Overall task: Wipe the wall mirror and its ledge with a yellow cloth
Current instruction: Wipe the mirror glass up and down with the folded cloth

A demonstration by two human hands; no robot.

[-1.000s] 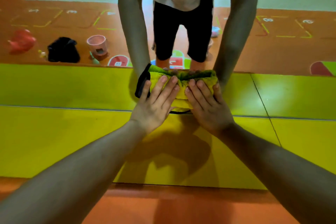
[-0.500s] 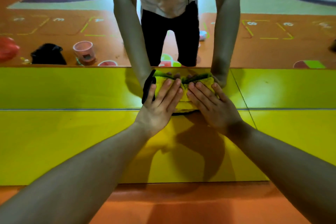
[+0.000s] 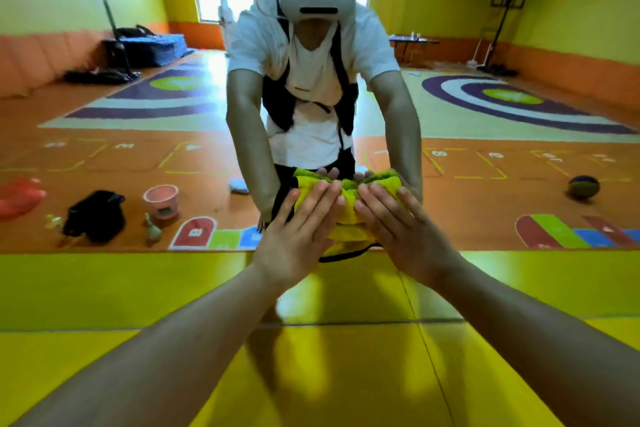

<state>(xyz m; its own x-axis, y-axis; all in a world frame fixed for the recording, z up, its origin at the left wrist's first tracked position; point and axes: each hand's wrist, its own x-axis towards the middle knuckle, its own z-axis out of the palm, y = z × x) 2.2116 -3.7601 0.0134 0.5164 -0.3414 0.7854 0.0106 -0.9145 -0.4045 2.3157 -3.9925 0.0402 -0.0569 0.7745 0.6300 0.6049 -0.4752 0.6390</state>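
Both hands, left hand (image 3: 298, 236) and right hand (image 3: 398, 229), press flat-fingered on the bunched yellow microfibre cloth (image 3: 346, 204), now raised from the glossy yellow ledge (image 3: 138, 288) onto the wall mirror (image 3: 485, 45); glass-wiping likely begins.

- Left hand (image 3: 298, 236): arm stretched forward, palm flat, fingers spread and pressed on the left half of the yellow cloth (image 3: 348, 218).
- Right hand (image 3: 401, 232): arm likewise extended, fingers flat on the cloth's right half, fingertips close beside the left's.

Pink bucket (image 3: 161, 200) beside black bag (image 3: 94, 215) on orange floor (image 3: 460, 204); ball (image 3: 583, 186) well apart, far right.
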